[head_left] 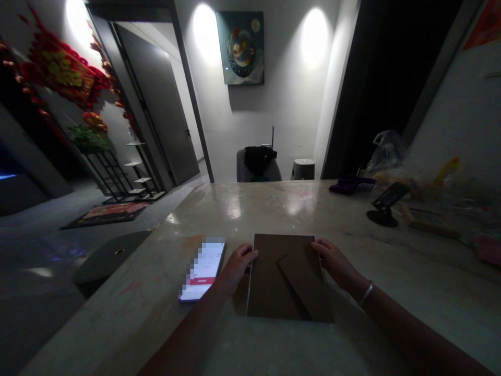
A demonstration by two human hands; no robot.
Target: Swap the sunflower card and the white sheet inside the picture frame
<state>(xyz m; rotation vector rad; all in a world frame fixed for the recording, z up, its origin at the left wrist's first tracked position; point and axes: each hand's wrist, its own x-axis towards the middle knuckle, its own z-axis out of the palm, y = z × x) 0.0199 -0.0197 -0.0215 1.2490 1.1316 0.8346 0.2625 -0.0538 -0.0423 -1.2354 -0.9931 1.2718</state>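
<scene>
A brown rectangular sheet (pixel 274 292) with thin pale edges is between my hands on the marble-patterned table. A dark slanting line with a short bend at its top runs down its face; I cannot tell whether it is a fold or a mark. My left hand (pixel 237 267) is closed on the sheet's left edge, thumb on top. At the upper right edge my right hand (pixel 335 265) pinches it; a silvery bangle (pixel 366 293) circles that wrist. Left of my left hand lies a tablet or large phone (pixel 205 269), its lit screen partly blurred out.
A black device stand (pixel 385 209), a purple item (pixel 350 185), a wooden tray-like piece (pixel 428 219) and a clear plastic bag (pixel 389 154) occupy the table's right side. Beyond the far edge is a grey chair (pixel 243 169). A dark stool (pixel 113 258) stands by the left edge.
</scene>
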